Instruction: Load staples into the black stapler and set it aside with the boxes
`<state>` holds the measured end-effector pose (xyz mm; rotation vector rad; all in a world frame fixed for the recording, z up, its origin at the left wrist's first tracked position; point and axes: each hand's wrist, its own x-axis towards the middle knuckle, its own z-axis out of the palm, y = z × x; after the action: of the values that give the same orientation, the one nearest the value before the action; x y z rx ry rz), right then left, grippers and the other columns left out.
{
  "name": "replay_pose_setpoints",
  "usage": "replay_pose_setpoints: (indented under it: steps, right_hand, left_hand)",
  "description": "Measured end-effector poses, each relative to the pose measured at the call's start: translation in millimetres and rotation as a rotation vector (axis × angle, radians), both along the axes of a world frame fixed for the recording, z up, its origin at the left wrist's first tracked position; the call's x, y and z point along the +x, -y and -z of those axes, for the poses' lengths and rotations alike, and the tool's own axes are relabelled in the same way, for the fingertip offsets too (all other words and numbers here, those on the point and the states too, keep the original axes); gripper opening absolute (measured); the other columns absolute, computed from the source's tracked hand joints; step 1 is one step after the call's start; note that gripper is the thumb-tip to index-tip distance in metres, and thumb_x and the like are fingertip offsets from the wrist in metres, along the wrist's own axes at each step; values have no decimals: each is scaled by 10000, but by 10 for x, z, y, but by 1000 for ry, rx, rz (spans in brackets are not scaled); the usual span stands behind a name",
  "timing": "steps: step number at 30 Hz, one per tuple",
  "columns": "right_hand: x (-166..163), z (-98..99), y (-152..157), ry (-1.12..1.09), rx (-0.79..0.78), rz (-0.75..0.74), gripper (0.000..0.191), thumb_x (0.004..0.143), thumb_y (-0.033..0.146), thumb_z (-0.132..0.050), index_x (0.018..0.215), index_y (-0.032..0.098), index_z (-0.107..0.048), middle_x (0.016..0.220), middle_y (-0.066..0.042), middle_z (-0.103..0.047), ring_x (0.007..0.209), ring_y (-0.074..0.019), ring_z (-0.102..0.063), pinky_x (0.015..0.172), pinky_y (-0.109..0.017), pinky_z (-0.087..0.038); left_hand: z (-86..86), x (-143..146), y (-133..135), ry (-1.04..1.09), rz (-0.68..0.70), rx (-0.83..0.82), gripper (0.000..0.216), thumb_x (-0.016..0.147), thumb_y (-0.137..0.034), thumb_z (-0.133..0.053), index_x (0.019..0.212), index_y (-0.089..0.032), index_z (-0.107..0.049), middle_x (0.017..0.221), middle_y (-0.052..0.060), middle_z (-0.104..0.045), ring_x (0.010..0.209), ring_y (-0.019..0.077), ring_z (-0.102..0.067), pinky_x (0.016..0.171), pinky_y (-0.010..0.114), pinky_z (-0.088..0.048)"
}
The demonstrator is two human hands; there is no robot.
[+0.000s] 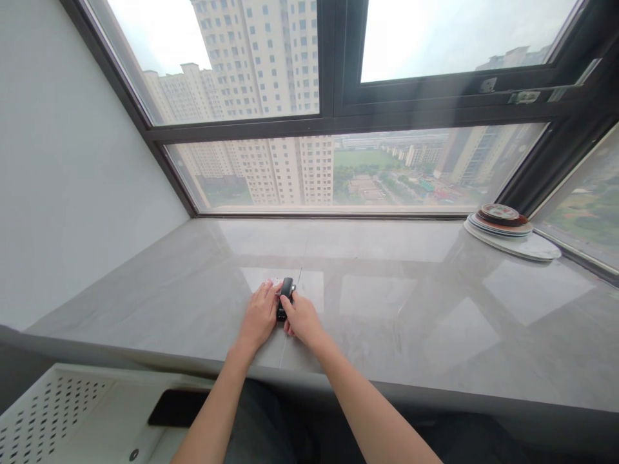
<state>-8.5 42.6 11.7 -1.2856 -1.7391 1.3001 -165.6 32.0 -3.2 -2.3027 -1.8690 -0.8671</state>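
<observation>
A small black stapler point(287, 291) lies on the grey stone sill, its long side pointing towards the window. My right hand point(304, 317) is closed around its near right side, with the thumb on top. A small shiny metal part shows at its right edge. Just left of the stapler, my left hand point(261, 314) lies flat with fingers stretched forward and fingertips against a small white and pink piece of paper point(277, 281). Most of that paper is hidden by the fingers and the stapler.
At the right end of the sill point(387, 322) is a stack of round plates or mats point(512, 241). Behind runs a dark-framed window point(333, 129). Below the front edge, at left, stands a white perforated tray point(116, 412) with a flat black object point(176, 407) on it.
</observation>
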Motion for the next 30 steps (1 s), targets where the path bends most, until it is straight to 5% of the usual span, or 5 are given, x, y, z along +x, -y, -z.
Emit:
replay_pose_setpoints:
  steps: [9,13,17,21,30]
  right_hand:
    - [736,84,268,-152,105,303,611,1019,484,-408,1539,164,-377,791,-18,-680,638,-166,-641,612,-276,-517]
    - [1557,149,431,60,341,365,512,999,395,-403,1453,196,-531,1204,-109,-682,1079,-221,-659,908,-353,-542]
    - [2107,171,576,636,434,330,596,1001,470,-411,1549,238,-457,1604,-81,-421,1533,-281,-256,1246,-483,-214]
    - [2153,207,633,999,375,328,668,1032,582,-303,1640,312,-247,1712,-1,-178,1583,-318,-4,1235,-617,-5]
    - [2052,212,631,1099,379,336,691,1038,620,-226,1654,312,-170,1724,-13,-108,1577,-346,68,1208,-664,-2]
  left_hand:
    - [-292,120,257,262,-181,241,376,1065,-264,-322,1331,-218,-583,1330,102,-631,1306,284,-522,1153,526,-350]
    - [-351,741,446,227,93,126,347,1071,-275,-356,1316,-247,-600,1246,80,-669,1171,251,-602,1053,436,-453]
    - [-201,1347,472,13,270,-72,436,1062,-349,-426,1493,-298,-468,1514,55,-518,1414,252,-448,1178,458,-354]
    - [-36,1495,388,-140,196,-144,583,1046,-472,-445,1593,-322,-312,1671,24,-285,1555,276,-204,1254,534,-209]
    - [-40,1459,354,-197,164,-183,567,1069,-481,-354,1613,-352,-259,1688,-10,-228,1569,236,-162,1269,516,-192]
